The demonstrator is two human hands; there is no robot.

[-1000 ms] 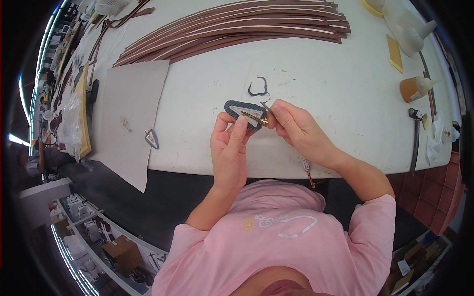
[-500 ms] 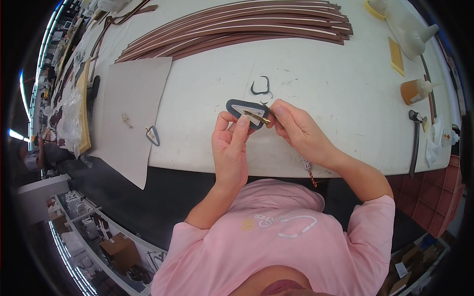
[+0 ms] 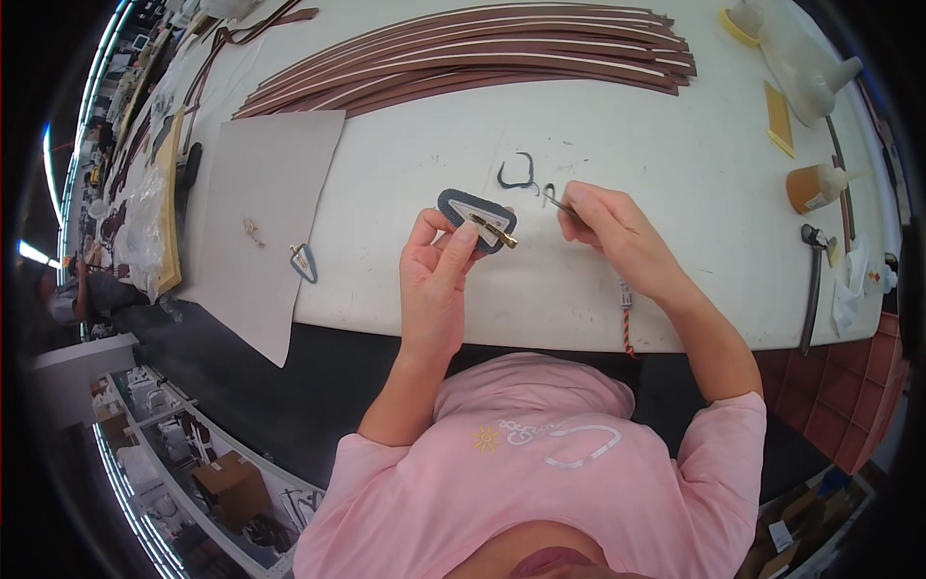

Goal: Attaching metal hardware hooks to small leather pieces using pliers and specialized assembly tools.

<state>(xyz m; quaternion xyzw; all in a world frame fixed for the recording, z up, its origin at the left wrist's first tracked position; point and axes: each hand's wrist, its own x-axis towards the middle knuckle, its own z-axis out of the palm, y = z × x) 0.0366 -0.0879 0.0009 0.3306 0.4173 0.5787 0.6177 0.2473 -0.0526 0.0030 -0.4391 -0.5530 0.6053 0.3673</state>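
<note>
Between the thumb and fingers of my left hand (image 3: 434, 275) is a rounded triangular dark blue-grey piece (image 3: 475, 205) with a pale inner panel. A gold metal clasp (image 3: 494, 230) lies across that panel, under my thumb tip. My right hand (image 3: 617, 236), fingers closed, grips a slim dark metal tool (image 3: 557, 201) whose kind I cannot make out; its tip points away from the blue-grey piece, apart from it. Beyond the hands, a curled dark strip (image 3: 516, 172) lies on the white table. Below my right hand shows a grey fitting with an orange-and-black cord (image 3: 627, 314); whether it is attached to the tool is hidden.
Long brown strips (image 3: 463, 53) lie stacked at the far side. On the left, a grey sheet (image 3: 260, 193) bears a smaller triangular piece (image 3: 303, 262). An amber bottle (image 3: 813, 186), a white jug (image 3: 805, 77) and a hammer-like tool (image 3: 812, 280) are at the right.
My right hand has drawn away to the right from the triangular piece, taking the metal tool with it. The left hand has shifted slightly left. The cord has moved right and up.
</note>
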